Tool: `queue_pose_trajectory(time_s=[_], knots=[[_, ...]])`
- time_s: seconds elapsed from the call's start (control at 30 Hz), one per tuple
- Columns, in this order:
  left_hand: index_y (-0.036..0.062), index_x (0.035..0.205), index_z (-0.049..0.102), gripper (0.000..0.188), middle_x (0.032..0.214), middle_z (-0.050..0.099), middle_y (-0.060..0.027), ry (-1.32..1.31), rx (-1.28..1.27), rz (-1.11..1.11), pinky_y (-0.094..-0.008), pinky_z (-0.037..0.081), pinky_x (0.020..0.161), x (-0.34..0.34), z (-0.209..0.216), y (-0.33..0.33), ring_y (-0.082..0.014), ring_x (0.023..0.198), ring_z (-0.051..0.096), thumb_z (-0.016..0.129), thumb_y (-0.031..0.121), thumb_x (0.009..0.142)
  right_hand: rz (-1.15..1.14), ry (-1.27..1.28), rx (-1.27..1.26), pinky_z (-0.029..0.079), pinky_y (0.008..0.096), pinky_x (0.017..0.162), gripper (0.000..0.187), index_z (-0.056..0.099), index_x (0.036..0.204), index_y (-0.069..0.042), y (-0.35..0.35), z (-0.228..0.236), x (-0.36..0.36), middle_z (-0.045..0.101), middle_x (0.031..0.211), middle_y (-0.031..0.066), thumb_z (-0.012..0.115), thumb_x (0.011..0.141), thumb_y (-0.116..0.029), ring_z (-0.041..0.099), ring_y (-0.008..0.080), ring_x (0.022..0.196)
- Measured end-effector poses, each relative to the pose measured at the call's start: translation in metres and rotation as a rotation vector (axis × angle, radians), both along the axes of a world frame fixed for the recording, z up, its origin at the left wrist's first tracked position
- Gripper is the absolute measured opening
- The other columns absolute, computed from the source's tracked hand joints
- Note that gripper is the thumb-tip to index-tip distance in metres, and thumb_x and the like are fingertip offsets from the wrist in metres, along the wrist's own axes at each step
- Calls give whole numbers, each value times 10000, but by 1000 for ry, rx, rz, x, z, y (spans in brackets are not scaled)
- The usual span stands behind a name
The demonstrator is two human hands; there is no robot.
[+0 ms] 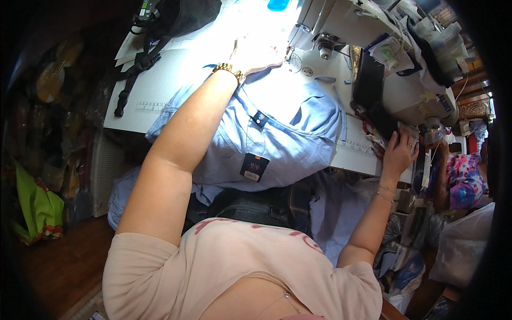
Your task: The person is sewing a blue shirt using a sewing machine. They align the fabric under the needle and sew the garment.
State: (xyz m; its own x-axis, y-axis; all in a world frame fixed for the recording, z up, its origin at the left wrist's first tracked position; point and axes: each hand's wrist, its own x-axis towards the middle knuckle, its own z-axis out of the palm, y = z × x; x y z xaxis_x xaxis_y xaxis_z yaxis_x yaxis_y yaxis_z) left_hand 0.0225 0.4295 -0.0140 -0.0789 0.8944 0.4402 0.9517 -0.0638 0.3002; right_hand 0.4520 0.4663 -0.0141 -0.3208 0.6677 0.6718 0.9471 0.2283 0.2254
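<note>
A light blue shirt lies bunched over the front of the white sewing table, with a dark neck label and a black hang tag on it. My left hand is beyond the shirt, beside the needle area of a white sewing machine. Strong light washes out its fingers, so what they hold, if anything, cannot be made out. A gold watch or bracelet circles that wrist. At the table's right end my right hand rests with fingers apart, near the machine's right side and a small greyish item.
A black bag with straps lies at the back left of the table. Fabric strips lie right of the shirt. A person in a colourful top is at the far right. Plastic bags stand below there; a green bag is at left.
</note>
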Motion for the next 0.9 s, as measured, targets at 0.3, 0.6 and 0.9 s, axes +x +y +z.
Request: queue_pose_trajectory(time_s=[0.3,0.6,0.9], knots=[[193,938,621,250,917,636,-12,6,-41,-83,-437,397,862,-11,-15,6,-177,945,573,485,367,820,-172,-17,-41,213,524,1048,320,561,1155,-143,-5,0,-19,570,1175,29,431,936,-336,522,200,1119],[202,867,645,219,895,632,3,-1,-50,-7,-397,414,851,-2,-7,2,-184,910,577,593,389,765,-93,49,40,196,526,1055,458,462,1250,-63,2,-18,-19,448,1300,135,402,942,-395,363,282,1266],[181,938,611,270,954,635,-21,110,74,12,-454,402,852,-5,-10,5,-207,951,573,516,378,780,203,522,29,152,494,1084,583,296,1389,-86,-5,-3,-31,246,1463,132,422,931,-425,209,295,1362]])
